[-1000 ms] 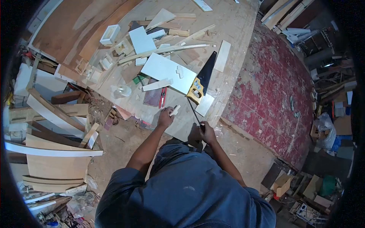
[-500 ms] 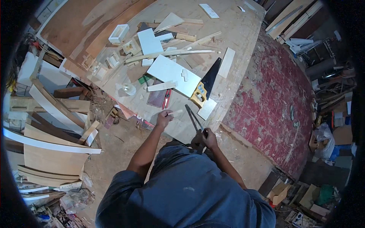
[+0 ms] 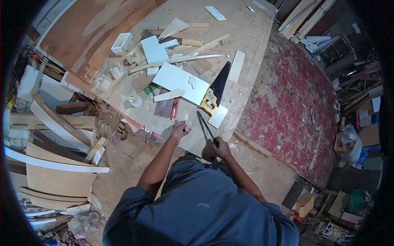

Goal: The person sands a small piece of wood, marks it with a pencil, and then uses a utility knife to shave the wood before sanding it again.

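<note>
My left hand (image 3: 179,131) is closed on a small pale wood piece (image 3: 187,120), whose end sticks up past the fingers. In my right hand (image 3: 222,148) is the dark handle of a long, narrow file (image 3: 207,126). The file slants up and left over the near edge of the workbench (image 3: 193,141), its tip apart from the wood piece. Just beyond the tip lies a handsaw (image 3: 209,102) with a yellow handle and black blade. A white board (image 3: 174,78) is beside the saw, with a narrow wood strip (image 3: 169,95) across its near corner.
A red-handled tool (image 3: 175,107) rests near a brownish sheet (image 3: 163,108). A clear jar (image 3: 134,101) stands at the bench's left. Offcuts and small white boxes (image 3: 122,42) are spread farther back. Curved boards (image 3: 57,158) crowd the left; a stained red surface (image 3: 287,102) extends right.
My left hand has turned, so the wood piece now points upward instead of to the right. The file has shifted slightly left with my right hand. The whole view has moved a little.
</note>
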`<state>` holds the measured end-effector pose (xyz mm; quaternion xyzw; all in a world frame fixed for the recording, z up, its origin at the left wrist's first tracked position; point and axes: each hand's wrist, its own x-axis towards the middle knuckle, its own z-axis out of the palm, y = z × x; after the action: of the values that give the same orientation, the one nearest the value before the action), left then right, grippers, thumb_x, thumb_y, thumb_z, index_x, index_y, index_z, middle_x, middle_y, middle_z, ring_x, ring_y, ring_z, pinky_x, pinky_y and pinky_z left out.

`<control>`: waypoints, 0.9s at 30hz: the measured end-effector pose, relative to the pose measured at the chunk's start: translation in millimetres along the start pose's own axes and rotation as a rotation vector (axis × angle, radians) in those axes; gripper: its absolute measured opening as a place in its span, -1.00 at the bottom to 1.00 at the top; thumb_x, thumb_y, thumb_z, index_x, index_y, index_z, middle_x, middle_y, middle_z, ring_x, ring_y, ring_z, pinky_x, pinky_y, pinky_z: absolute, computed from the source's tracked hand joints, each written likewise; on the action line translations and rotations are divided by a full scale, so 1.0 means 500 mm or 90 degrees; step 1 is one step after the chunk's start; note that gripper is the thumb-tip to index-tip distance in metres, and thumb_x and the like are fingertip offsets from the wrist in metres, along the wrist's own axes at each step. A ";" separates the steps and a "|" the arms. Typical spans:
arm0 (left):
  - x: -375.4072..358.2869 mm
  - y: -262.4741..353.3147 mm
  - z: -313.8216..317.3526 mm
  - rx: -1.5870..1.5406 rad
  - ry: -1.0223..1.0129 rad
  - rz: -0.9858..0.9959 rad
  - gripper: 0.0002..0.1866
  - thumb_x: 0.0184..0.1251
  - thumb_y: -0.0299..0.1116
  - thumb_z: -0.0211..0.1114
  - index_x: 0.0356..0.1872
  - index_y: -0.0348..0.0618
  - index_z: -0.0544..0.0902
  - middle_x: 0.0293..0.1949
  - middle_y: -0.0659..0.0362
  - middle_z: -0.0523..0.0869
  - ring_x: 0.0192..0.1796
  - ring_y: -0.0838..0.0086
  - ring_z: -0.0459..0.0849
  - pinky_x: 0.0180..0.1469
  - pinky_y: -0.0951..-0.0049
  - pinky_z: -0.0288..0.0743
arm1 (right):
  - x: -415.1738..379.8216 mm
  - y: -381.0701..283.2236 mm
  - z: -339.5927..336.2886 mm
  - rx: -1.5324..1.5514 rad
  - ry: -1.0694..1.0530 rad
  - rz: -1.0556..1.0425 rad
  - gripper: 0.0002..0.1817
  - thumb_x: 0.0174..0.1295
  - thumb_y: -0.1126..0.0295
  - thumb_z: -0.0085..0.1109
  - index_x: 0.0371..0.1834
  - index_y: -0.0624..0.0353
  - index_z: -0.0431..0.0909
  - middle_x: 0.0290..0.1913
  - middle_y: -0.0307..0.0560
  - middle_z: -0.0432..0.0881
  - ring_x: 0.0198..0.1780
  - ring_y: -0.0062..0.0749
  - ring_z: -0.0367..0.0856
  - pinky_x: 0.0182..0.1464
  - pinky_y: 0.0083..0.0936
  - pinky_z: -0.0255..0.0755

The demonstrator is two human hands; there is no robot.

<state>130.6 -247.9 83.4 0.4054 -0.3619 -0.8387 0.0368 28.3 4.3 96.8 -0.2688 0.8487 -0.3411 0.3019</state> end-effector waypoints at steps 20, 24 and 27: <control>0.129 0.039 -0.072 0.921 0.463 0.237 -0.29 0.20 0.07 0.25 0.27 -0.20 0.40 0.19 -0.25 0.48 0.24 -0.06 0.46 0.26 0.05 0.34 | 0.037 -0.110 0.008 0.465 -0.017 0.155 -0.77 0.40 0.26 0.04 -0.28 0.18 0.57 -0.43 -0.30 0.57 -0.43 -0.65 0.48 -0.43 -0.61 0.39; 0.164 0.139 -0.163 0.987 0.560 0.153 -0.16 0.11 0.11 0.31 0.34 -0.18 0.29 0.28 -0.19 0.40 0.29 -0.03 0.43 0.26 0.00 0.36 | -0.009 -0.055 -0.006 0.460 0.018 0.169 -0.79 0.40 0.28 0.05 -0.23 0.17 0.59 -0.43 -0.29 0.58 -0.44 -0.63 0.50 -0.45 -0.60 0.41; 0.162 0.178 -0.153 0.946 0.464 0.134 -0.07 -0.03 0.07 0.46 0.31 -0.26 0.29 0.26 -0.13 0.43 0.29 0.02 0.43 0.30 0.05 0.33 | -0.038 -0.013 -0.009 0.436 0.024 0.191 -0.75 0.40 0.25 0.01 -0.11 0.18 0.58 -0.37 -0.19 0.66 -0.40 -0.55 0.58 -0.43 -0.59 0.46</control>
<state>109.9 -386.2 55.8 0.5340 -0.8224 -0.1905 -0.0472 39.5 14.6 110.3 -0.0189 0.7208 -0.5621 0.4051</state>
